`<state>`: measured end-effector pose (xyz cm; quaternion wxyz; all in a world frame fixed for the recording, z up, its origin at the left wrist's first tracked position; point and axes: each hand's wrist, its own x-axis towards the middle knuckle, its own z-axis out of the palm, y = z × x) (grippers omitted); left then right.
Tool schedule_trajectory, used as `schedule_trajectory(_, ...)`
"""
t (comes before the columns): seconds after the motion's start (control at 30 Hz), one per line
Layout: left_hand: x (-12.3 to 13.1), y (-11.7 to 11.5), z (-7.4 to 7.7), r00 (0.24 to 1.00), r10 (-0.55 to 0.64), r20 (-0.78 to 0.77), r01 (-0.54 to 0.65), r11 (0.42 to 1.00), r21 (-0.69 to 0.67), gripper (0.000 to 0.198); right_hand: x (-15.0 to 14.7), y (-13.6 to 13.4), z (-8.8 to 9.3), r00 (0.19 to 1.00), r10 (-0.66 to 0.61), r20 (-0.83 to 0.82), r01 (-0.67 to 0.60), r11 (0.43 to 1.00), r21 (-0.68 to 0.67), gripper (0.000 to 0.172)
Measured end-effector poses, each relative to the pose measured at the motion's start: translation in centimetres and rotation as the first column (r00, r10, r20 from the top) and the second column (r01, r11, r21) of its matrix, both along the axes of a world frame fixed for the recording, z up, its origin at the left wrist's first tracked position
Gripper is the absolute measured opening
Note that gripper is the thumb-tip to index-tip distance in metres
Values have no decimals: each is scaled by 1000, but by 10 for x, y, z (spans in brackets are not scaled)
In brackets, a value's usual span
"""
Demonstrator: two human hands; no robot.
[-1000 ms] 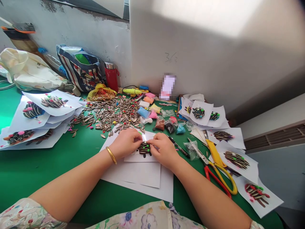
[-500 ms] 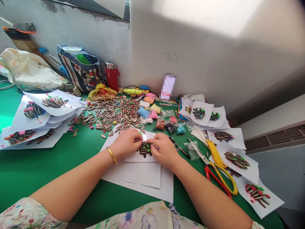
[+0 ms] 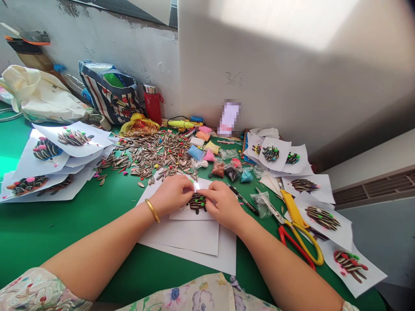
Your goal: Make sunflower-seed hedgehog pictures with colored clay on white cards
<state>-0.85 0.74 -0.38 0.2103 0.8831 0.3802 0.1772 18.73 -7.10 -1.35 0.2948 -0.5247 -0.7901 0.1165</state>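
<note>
On the green table (image 3: 65,224), a seed pic (image 3: 196,202) is set on a small white sheet (image 3: 191,216), btwn the 2 hands. Its body is made of striped seeds, w/ green dots stuck on & dark feet shown at the bottom. Under the sheet, bigger white paper (image 3: 197,237) is laid flat.

The L hand (image 3: 173,194) is rested at the pic's left side, w/ fingers bent in & tips close together; whether anything is gripped can't be told. A gold bangle (image 3: 152,211) is worn on that wrist. The R hand (image 3: 223,205) is placed at the right side; its pointer finger is laid over the top of the seeds, w/ the thumb tucked lower. Whether a bit is pinched there can't be told.

Past the hands, loose seeds (image 3: 165,149) are heaped, w/ color packs (image 3: 196,152) put to their right. Nr the R hand, a black pen (image 3: 242,199) is laid, then a clear bag (image 3: 262,204), scissors (image 3: 280,219) & a yellow tool (image 3: 292,209). At far right, more seed pics (image 3: 322,217) are spread; at left, a pic pile (image 3: 73,136) is stacked. At the back, a red bottle (image 3: 152,106) is stood beside a striped bag (image 3: 108,93).
</note>
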Motion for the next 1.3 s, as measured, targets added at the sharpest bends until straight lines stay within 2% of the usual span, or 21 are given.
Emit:
schedule_trajectory(0.2, 0, -1, 1, 1000, 5, -2, -5, 1000, -10, 14, 2, 1, -2, 998, -52, -24, 53, 998, 28, 34)
schedule_trajectory(0.43, 0, -2, 2, 1000, 7, -3, -7, 1000, -5, 14, 1, 1, -3, 998, -59, 1, 59, 998, 38, 29)
schedule_trajectory(0.97, -1, -2, 2, 1000, -6, -9, 6, 1000, 6, 15, -4, 0, -1, 1000, 11, 28, -10, 1000, -29, 41)
schedule_trajectory(1.3, -1, -2, 2, 1000, 2, 5, -2, 1000, 1, 15, 0, 1, -1, 999, -34, -19, 34, 999, 5, 38)
